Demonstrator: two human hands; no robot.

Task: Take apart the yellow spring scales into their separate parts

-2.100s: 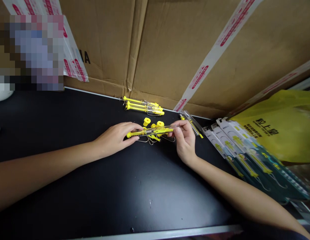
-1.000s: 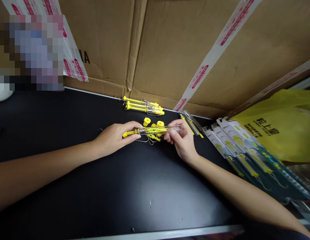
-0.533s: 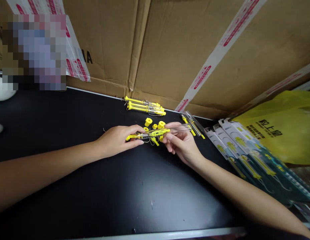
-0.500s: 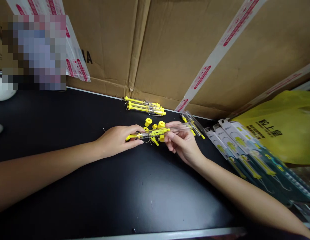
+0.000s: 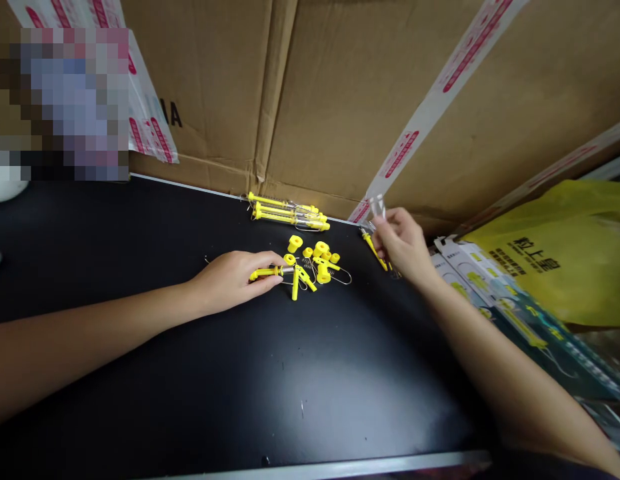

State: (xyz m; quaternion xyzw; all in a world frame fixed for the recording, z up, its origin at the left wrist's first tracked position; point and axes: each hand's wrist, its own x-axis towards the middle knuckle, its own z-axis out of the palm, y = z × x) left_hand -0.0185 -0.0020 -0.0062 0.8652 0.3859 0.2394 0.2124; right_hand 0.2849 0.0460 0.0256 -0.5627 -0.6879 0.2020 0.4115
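My left hand point(image 5: 240, 279) pinches a thin yellow rod piece point(image 5: 264, 273) with a metal part, just left of a loose pile. That pile holds yellow caps point(image 5: 321, 249), small yellow rings, springs and bent wire hooks point(image 5: 346, 275). A short yellow stick point(image 5: 295, 285) lies at the pile's near side. At the right, my right hand point(image 5: 397, 240) is closed on a clear plastic tube point(image 5: 377, 205), over more yellow rods point(image 5: 375, 250) on the black table. Behind the pile, several finished-looking yellow tube devices point(image 5: 289, 213) lie side by side.
Cardboard boxes point(image 5: 200, 87) stand along the back edge of the black table point(image 5: 190, 387). Printed packages point(image 5: 510, 307) and a yellow bag point(image 5: 570, 247) lie at the right. A white object point(image 5: 7, 179) sits at the far left, near a blurred-out area.
My right hand has moved right and back with the clear tube, away from the rod piece. My left hand has stayed nearly in place, and more of the loose pile shows.
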